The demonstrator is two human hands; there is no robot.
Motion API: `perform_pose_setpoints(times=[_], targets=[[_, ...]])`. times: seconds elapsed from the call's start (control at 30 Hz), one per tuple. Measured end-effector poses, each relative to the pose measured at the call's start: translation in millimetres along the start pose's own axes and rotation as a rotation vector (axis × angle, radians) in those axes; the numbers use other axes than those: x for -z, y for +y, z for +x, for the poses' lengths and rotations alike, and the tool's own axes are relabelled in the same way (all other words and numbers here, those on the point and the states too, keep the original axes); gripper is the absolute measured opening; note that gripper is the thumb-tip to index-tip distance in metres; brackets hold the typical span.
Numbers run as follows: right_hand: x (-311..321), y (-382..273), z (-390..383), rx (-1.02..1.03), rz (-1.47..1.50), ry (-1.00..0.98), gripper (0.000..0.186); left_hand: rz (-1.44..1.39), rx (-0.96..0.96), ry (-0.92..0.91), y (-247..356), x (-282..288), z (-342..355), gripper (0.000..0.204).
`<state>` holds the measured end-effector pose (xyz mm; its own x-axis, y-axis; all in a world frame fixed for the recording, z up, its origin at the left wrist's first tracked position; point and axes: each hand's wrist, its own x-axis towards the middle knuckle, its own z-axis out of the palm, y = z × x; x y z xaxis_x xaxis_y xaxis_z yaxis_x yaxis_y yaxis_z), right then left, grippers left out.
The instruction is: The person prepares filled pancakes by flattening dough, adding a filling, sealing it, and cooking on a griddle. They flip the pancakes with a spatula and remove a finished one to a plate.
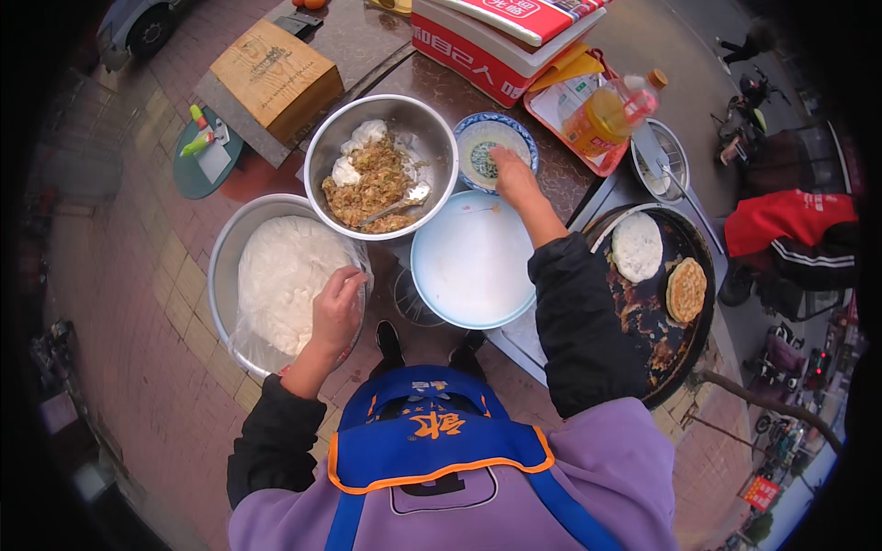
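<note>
My left hand [337, 310] is over the right rim of a large metal bowl [220, 266], its fingers drawn together beside clear plastic film [253, 340]. White dough [287, 275] fills that bowl, partly covered by the film. What the left fingers hold, if anything, I cannot make out. My right hand [516, 179] reaches into a blue-patterned bowl [528, 138] of pale liquid with green bits; its fingertips are bunched and partly hidden. Between my arms is a round white tray [473, 262] with a light blue rim. Behind it, a metal bowl [446, 151] holds brown minced filling [372, 184] and a spoon.
A black pan [643, 340] at the right holds a pale flatbread [637, 246] and a browned one [686, 289]. An oil bottle [602, 119] stands behind. A wooden box [276, 78], a red-and-white carton [478, 55] and a green stool [193, 174] are farther off. Metal strainer [675, 156] at right.
</note>
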<state>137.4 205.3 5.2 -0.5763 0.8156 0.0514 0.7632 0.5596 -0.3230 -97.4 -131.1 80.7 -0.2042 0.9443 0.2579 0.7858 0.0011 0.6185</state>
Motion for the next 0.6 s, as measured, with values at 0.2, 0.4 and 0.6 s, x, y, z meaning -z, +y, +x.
perform_pose_setpoints(times=[0.2,0.4,0.6], targets=[[-12.8,-40.9,-27.9,-0.216,0.199,0.299,0.018,0.073,0.151,0.141,-74.3,72.9,-59.2,0.027],[-14.9,-93.7,-181.5,-0.089,0.279,0.388,0.039,-0.008,0.212,0.151,-113.3,83.4,-92.1,0.023],[-43.0,-63.2,-169.1,-0.239,-0.118,0.187,0.073,-0.070,0.224,0.142,-115.3,76.0,-97.0,0.024]])
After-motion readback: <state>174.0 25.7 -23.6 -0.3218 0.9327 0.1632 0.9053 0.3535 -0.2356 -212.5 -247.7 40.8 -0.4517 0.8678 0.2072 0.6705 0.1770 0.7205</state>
